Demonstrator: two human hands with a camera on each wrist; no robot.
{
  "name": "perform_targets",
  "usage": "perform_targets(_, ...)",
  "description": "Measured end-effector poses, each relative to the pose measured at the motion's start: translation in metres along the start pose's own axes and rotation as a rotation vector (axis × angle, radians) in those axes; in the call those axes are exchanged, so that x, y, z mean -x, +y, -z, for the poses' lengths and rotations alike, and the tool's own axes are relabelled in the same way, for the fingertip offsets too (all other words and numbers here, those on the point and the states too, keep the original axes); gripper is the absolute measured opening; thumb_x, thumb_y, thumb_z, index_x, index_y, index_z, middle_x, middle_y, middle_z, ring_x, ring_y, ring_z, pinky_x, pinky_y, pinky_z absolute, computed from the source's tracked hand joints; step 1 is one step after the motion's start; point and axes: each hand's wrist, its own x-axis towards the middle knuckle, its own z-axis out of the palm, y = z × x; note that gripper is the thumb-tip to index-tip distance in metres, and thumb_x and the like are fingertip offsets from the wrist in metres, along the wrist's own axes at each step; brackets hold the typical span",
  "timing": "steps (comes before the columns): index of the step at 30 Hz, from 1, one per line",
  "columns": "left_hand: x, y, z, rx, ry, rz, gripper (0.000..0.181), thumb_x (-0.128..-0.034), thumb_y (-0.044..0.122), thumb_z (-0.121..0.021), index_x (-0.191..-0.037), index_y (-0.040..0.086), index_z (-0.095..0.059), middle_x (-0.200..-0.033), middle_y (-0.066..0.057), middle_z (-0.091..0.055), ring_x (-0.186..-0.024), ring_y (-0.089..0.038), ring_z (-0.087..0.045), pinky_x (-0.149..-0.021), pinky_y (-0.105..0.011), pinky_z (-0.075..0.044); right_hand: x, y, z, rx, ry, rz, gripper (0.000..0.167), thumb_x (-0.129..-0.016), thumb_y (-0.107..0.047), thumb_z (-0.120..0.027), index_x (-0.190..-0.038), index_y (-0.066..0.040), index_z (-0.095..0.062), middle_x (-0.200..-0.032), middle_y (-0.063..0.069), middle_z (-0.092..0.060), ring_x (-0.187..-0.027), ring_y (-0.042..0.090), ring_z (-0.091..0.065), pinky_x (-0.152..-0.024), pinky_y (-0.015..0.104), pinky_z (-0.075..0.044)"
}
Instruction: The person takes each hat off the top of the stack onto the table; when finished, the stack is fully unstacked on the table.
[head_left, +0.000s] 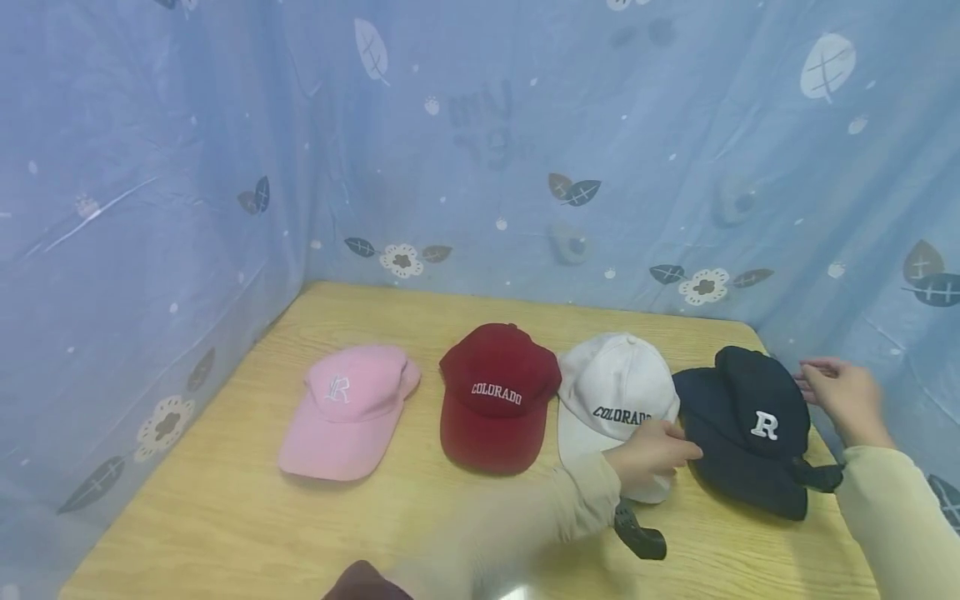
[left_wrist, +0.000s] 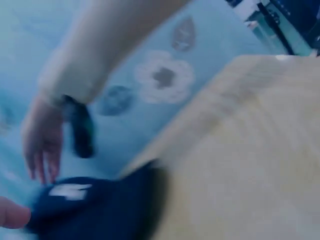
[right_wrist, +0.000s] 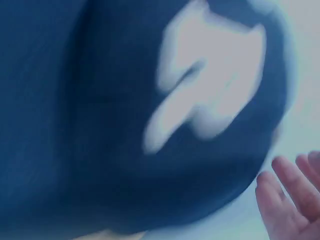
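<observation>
A dark navy cap (head_left: 742, 400) with a white letter R lies at the right of the table, its brim toward the lower left. My left hand (head_left: 652, 454) is over the white cap's brim, its fingertips at the navy cap's brim edge. Beside the navy cap's crown, my right hand (head_left: 843, 400) has its fingers extended toward the side; the right wrist view shows those fingers (right_wrist: 295, 192) spread near the crown's edge. The white cap (head_left: 618, 379), lettered COLORADO, sits partly hidden under my left hand. Both wrist views are blurred.
A red COLORADO cap (head_left: 495, 400) and a pink cap (head_left: 352, 412) lie farther left in the row. The wooden table (head_left: 247, 500) is bordered by blue patterned curtains (head_left: 465, 150) at the back and sides. A dark maroon object (head_left: 366, 583) pokes in at the bottom edge.
</observation>
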Motion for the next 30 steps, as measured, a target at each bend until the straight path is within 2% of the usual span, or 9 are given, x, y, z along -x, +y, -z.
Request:
perform_targets(2, 0.004, 0.012, 0.031, -0.036, -0.006, -0.070, 0.024, -0.0800, 0.007, -0.067, -0.103, 0.002, -0.063, -0.083, -0.003, -0.064, -0.079, -0.017, -0.063, -0.072, -0.031, -0.053, 0.001, -0.032, -0.008, 0.023, 0.083, 0.076, 0.045, -0.097, -0.027, -0.041, -0.121, 0.009, -0.052, -0.105, 0.030, -0.060, -0.069, 0.008, -0.060, -0.056, 0.028, -0.051)
perform_targets(5, 0.019, 0.030, 0.094, -0.017, -0.025, -0.212, 0.029, -0.0834, 0.010, -0.065, -0.112, 0.006, -0.063, -0.098, 0.000, -0.065, -0.088, -0.013, -0.062, -0.077, -0.030, -0.053, 0.006, -0.081, -0.026, 0.006, 0.155, 0.226, 0.040, -0.095, -0.028, -0.046, -0.116, 0.003, -0.058, -0.100, 0.026, -0.063, -0.066, -0.006, -0.054, -0.053, 0.017, -0.046)
perform_targets(7, 0.033, 0.038, 0.144, -0.041, -0.013, -0.321, 0.033, -0.0859, 0.014, -0.064, -0.118, 0.007, -0.060, -0.108, -0.002, -0.063, -0.095, -0.014, -0.060, -0.080, -0.031, -0.051, 0.010, -0.114, -0.045, -0.053, 0.155, 0.336, 0.036, -0.094, -0.027, -0.051, -0.114, 0.002, -0.061, -0.097, 0.024, -0.065, -0.065, -0.016, -0.048, -0.054, 0.010, -0.043)
perform_targets(9, 0.051, 0.043, 0.193, -0.070, 0.037, -0.393, 0.036, -0.0880, 0.015, -0.061, -0.122, 0.007, -0.057, -0.117, -0.006, -0.060, -0.102, -0.018, -0.059, -0.086, -0.033, -0.050, 0.018, -0.150, -0.068, -0.093, 0.104, 0.414, 0.037, -0.094, -0.025, -0.052, -0.115, 0.005, -0.059, -0.101, 0.026, -0.064, -0.069, -0.012, -0.052, -0.060, 0.008, -0.045)
perform_targets(14, 0.099, 0.034, 0.303, -0.192, 0.302, -0.394, 0.039, -0.0907, 0.021, -0.058, -0.126, 0.007, -0.053, -0.127, -0.010, -0.054, -0.113, -0.025, -0.052, -0.094, -0.039, -0.043, 0.033, -0.225, -0.148, -0.267, -0.107, 0.466, 0.030, -0.092, -0.016, -0.057, -0.114, 0.003, -0.060, -0.104, 0.021, -0.065, -0.082, 0.021, -0.065, -0.067, 0.020, -0.053)
perform_targets(19, 0.142, -0.009, 0.393, -0.419, 0.544, -0.303, 0.050, -0.0937, 0.031, -0.052, -0.130, -0.002, -0.045, -0.131, -0.024, -0.048, -0.117, -0.039, -0.047, -0.097, -0.048, -0.040, 0.058, -0.274, -0.240, -0.387, -0.295, 0.431, 0.025, -0.090, -0.012, -0.060, -0.113, -0.001, -0.062, -0.099, 0.015, -0.067, -0.082, 0.027, -0.066, -0.068, 0.027, -0.054)
perform_targets(24, 0.177, -0.066, 0.438, -0.443, 0.574, -0.080, 0.068, -0.0950, 0.045, -0.043, -0.136, -0.008, -0.033, -0.137, -0.031, -0.035, -0.120, -0.045, -0.041, -0.097, -0.053, -0.038, 0.083, -0.303, -0.312, -0.431, -0.439, 0.338, 0.027, -0.090, -0.015, -0.059, -0.113, -0.002, -0.062, -0.101, 0.014, -0.067, -0.084, 0.029, -0.066, -0.068, 0.030, -0.055)
perform_targets(26, 0.186, -0.085, 0.443, -0.450, 0.566, -0.004, 0.069, -0.0953, 0.046, -0.042, -0.136, -0.009, -0.031, -0.137, -0.032, -0.035, -0.119, -0.046, -0.042, -0.097, -0.054, -0.038, 0.090, -0.310, -0.333, -0.425, -0.459, 0.302, 0.029, -0.089, -0.017, -0.060, -0.113, -0.001, -0.063, -0.103, 0.014, -0.067, -0.087, 0.028, -0.065, -0.071, 0.030, -0.055)
perform_targets(30, 0.196, -0.110, 0.441, -0.367, 0.563, 0.053, 0.069, -0.0944, 0.042, -0.047, -0.137, -0.010, -0.030, -0.136, -0.033, -0.035, -0.121, -0.046, -0.039, -0.100, -0.055, -0.033, 0.105, -0.321, -0.359, -0.458, -0.518, 0.245, 0.031, -0.086, -0.017, -0.062, -0.112, 0.001, -0.064, -0.108, 0.013, -0.065, -0.091, 0.023, -0.064, -0.076, 0.030, -0.053)
